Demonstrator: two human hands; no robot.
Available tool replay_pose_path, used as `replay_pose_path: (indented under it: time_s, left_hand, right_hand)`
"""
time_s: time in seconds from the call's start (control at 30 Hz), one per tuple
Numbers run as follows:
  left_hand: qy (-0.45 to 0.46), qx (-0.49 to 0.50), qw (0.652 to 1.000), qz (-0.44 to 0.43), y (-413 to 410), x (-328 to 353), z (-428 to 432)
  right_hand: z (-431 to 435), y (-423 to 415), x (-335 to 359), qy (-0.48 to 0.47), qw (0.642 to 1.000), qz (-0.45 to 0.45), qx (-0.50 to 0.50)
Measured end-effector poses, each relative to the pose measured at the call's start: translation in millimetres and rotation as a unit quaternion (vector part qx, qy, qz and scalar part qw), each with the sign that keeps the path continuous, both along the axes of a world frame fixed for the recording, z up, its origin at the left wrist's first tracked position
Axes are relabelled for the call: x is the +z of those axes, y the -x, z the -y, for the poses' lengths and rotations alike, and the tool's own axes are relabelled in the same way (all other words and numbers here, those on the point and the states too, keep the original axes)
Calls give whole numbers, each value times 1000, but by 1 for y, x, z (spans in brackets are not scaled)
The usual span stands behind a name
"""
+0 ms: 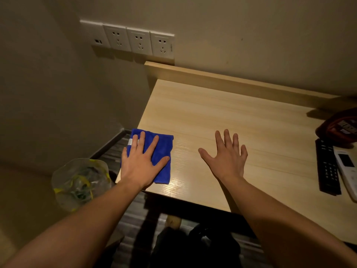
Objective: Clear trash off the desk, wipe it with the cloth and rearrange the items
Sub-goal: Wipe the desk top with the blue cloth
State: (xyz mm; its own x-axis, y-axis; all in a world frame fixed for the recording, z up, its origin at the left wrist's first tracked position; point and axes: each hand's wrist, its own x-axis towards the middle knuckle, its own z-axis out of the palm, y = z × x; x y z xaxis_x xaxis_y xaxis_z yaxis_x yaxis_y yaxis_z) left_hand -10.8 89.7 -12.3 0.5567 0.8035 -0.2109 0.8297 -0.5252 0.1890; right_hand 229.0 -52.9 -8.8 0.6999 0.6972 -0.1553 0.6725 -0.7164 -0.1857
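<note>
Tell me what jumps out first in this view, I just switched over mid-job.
The bright blue cloth stands out most, lying at the near left corner of the light wooden desk with the left hand pressed flat on it. The right hand is spread, fingers open, at mid-desk, holding nothing. At the right edge lie a black remote and a white remote side by side; a clear trash bag sits on the floor left of the desk.

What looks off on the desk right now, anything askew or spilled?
No spill or damage. The blue cloth under the left hand hangs slightly past the desk left edge. The black remote and white remote lie side by side.
</note>
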Motion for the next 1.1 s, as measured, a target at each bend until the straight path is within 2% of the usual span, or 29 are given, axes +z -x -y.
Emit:
replay_pose_path:
  time_s: [0.33,0.5,0.63,0.7,0.77,0.87,1.0,1.1]
  left_hand:
    - [-27,20,998,58,37,-15,40]
    - [-2,71,985,159,44,-9,71]
    - [103,179,945,255,24,23,91]
    - [109,185,927,306,-2,40,79]
    - [90,155,925,334,-38,54,51]
    - [49,95,936,335,-105,63,-8]
    - [8,42,960,275,-192,47,-77]
    - [-17,0,973,229,-238,27,-99]
  right_hand:
    - [0,0,-3,-7,1000,-2,1]
    - [0,-1,-4,-3,1000,-1,3]
    - [-1,-1,-3,11,1000,1,4]
    - [-1,0,-4,19,1000,1,3]
    - [-2,-1,-4,18,1000,-1,1]
    - [-3,-3,-4,8,1000,-8,3]
    - [-4,-4,-6,-1,1000,-10,0]
    - [-7,-9,-6,29,999,-26,2]
